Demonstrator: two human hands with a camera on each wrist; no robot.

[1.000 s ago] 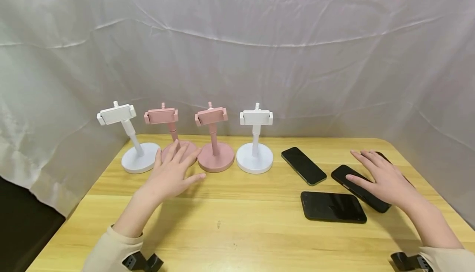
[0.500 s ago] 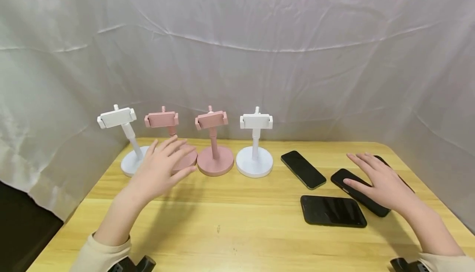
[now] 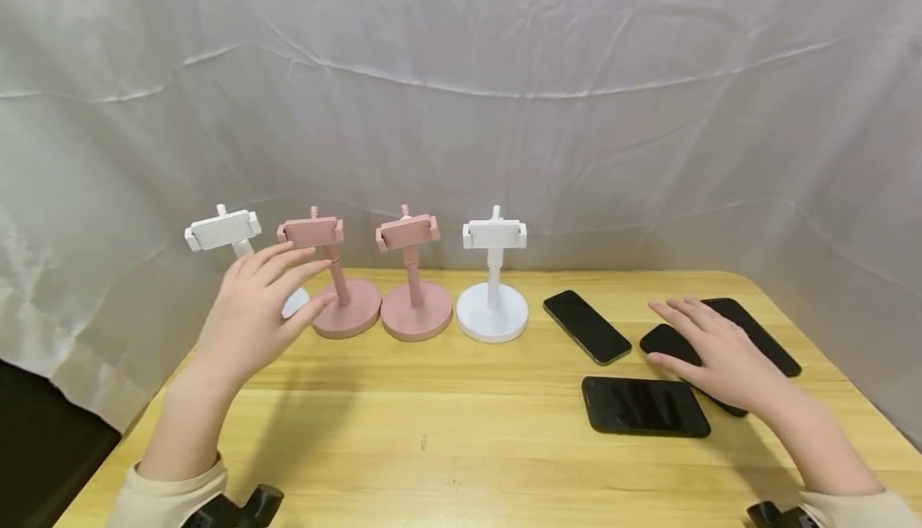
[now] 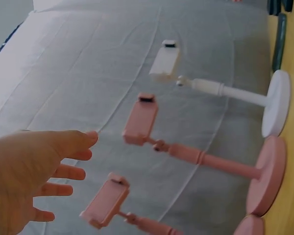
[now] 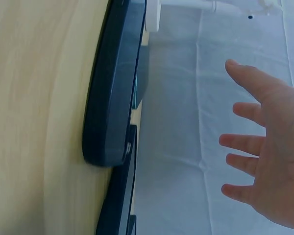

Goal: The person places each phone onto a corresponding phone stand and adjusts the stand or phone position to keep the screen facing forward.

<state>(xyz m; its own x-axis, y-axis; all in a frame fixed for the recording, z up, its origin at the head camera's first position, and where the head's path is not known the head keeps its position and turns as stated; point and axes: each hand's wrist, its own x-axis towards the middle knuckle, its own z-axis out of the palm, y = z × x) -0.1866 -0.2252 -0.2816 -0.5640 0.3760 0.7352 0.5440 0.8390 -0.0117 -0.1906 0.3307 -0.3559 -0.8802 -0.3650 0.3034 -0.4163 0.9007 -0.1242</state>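
My left hand (image 3: 252,308) is raised in front of the leftmost white phone stand (image 3: 222,230) and hides much of its post and base. Its fingers are spread and hold nothing, with fingertips overlapping the first pink phone stand (image 3: 344,312) in the head view. A second pink phone stand (image 3: 418,310) and another white phone stand (image 3: 493,312) continue the row. On the right, my right hand (image 3: 720,352) hovers with relaxed fingers over a black phone (image 3: 666,340), partly covering it. The right wrist view shows that hand (image 5: 279,147) apart from the phones.
Other phones lie around the right hand: one slanted (image 3: 587,326), one crosswise at the front (image 3: 645,406), one at the far right (image 3: 756,336). A grey cloth (image 3: 461,112) hangs behind the wooden table (image 3: 403,464).
My left hand has lifted off the pink stand's base area and moved left and up. My right hand has shifted slightly left, showing more of the far-right phone.
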